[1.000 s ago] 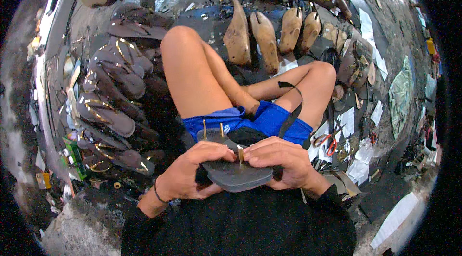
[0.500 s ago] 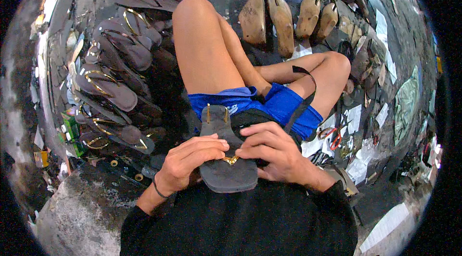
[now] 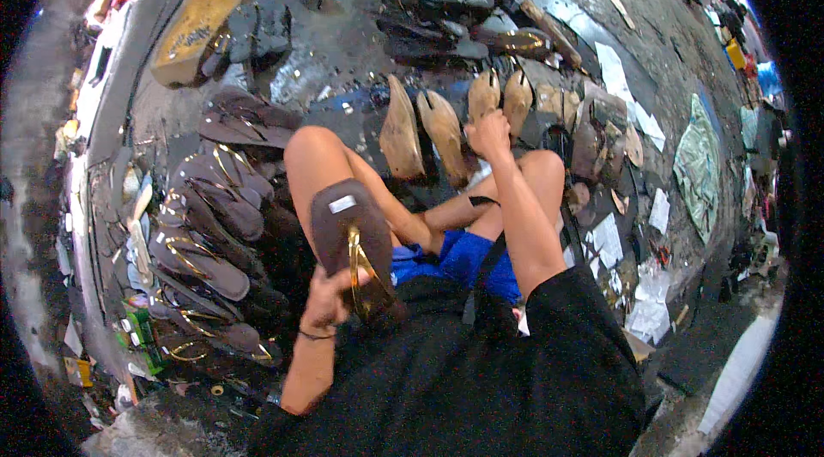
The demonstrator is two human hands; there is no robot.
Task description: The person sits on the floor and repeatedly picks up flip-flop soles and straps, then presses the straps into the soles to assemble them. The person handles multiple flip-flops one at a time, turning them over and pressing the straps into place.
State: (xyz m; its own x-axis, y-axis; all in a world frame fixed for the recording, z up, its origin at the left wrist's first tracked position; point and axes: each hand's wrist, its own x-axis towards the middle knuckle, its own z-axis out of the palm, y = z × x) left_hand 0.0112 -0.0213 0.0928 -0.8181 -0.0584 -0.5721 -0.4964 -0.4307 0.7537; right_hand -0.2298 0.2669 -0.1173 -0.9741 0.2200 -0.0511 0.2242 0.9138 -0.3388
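My left hand (image 3: 329, 296) is closed around a dark brown flip-flop (image 3: 339, 208) with gold-edged straps. The sandal is held up in front of my left leg, its footbed facing me and a small white label near its top end. Stretched forward, my right hand (image 3: 490, 134) is closed on the near end of a wooden shoe last (image 3: 484, 95), part of which it covers. Beside it stand more lasts: a pale one (image 3: 518, 96) to the right, a brown one (image 3: 444, 127) and a pointed one (image 3: 399, 135) to the left.
Finished-looking flip-flops (image 3: 196, 264) lie heaped at my left. Ahead are more dark sandals (image 3: 429, 41) and a large yellowish sole-shaped block (image 3: 197, 32). Paper scraps (image 3: 608, 241), red-handled scissors (image 3: 661, 255) and a crumpled green cloth (image 3: 697, 169) lie on the right.
The flip-flop has been turned from its underside to its strapped side and moved forward and left in my left hand. My right hand has let go of it and reached forward to a last.
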